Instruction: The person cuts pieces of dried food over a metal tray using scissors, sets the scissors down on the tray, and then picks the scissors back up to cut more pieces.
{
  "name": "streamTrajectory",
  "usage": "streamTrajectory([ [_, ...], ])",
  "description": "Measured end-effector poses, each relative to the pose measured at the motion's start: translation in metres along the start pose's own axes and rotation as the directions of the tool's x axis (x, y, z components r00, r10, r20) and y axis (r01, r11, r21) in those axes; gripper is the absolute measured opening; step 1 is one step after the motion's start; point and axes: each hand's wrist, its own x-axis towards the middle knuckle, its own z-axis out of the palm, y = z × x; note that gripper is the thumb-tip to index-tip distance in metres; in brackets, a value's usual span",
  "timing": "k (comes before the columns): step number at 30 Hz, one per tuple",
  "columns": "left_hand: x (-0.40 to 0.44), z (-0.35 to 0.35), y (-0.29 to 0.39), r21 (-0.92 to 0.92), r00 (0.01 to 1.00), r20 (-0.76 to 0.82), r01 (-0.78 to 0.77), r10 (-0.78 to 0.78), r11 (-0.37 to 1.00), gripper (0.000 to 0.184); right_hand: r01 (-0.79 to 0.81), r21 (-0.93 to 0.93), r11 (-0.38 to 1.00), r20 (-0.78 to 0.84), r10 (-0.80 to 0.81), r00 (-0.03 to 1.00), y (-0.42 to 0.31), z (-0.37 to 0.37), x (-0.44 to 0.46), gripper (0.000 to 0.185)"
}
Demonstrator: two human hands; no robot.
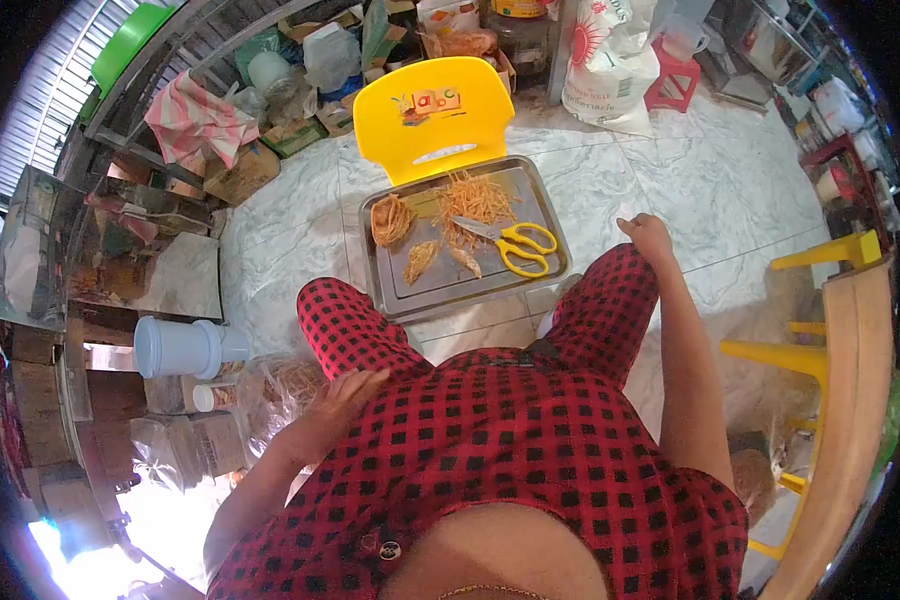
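My left hand [346, 402] lies on my left thigh with its fingers stretched out, holding nothing. My right hand [648, 238] is at my right knee, its fingers drawn together; whether something small is between the fingertips I cannot make out. Before me a metal tray [378, 270] rests on a low yellow chair [430, 100]. In it are scissors [518, 240] with yellow handles, slightly apart, beside a heap of thin orange-brown strips [475, 200]. A brown folded bundle [391, 220] sits at the tray's left, and smaller dried-looking pieces [421, 262] lie in front.
Pale blue buckets [175, 347] and plastic bags stand at the left. A white printed sack [610, 70] is at the back near a red stool [673, 78]. Yellow furniture legs [780, 352] under a wooden edge [845, 400] bound the right side. The floor is marble-patterned tile.
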Motion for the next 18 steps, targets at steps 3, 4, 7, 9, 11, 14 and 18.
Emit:
streamTrajectory([
  [3,-0.004,-0.010,0.024,-0.196,0.999,0.041,0.023,-0.015,0.980,0.073,0.020,-0.002,1.000,0.003,-0.020,1.000,0.002,0.004,0.004,0.048],
  [4,-0.003,-0.020,0.038,-0.192,1.000,0.002,-0.012,0.012,0.981,0.073,0.017,0.001,1.000,0.001,-0.017,1.000,0.001,0.004,0.004,0.048],
  [7,0.017,0.009,0.001,0.987,0.893,-0.111,0.149,0.436,-0.053,0.074,0.001,-0.006,1.000,-0.018,-0.001,1.000,-0.001,0.004,0.003,0.048],
  [9,0.014,0.012,-0.006,0.897,0.948,-0.175,0.042,0.265,0.440,0.071,0.007,-0.027,1.000,0.025,-0.006,1.000,0.000,0.003,0.004,0.049],
  [11,0.008,0.007,0.000,0.557,0.988,-0.133,0.006,0.083,0.831,0.068,-0.011,-0.003,1.000,0.036,0.011,0.999,0.000,0.001,0.003,0.049],
  [14,-0.006,-0.055,0.073,-0.128,0.999,-0.045,-0.034,0.029,0.991,0.061,-0.023,0.009,1.000,0.050,0.023,0.999,-0.002,0.002,0.004,0.049],
  [18,-0.019,-0.032,0.031,-0.007,0.974,-0.060,-0.219,0.218,0.976,0.074,0.003,0.015,1.000,0.026,-0.004,1.000,-0.004,0.002,0.002,0.049],
])
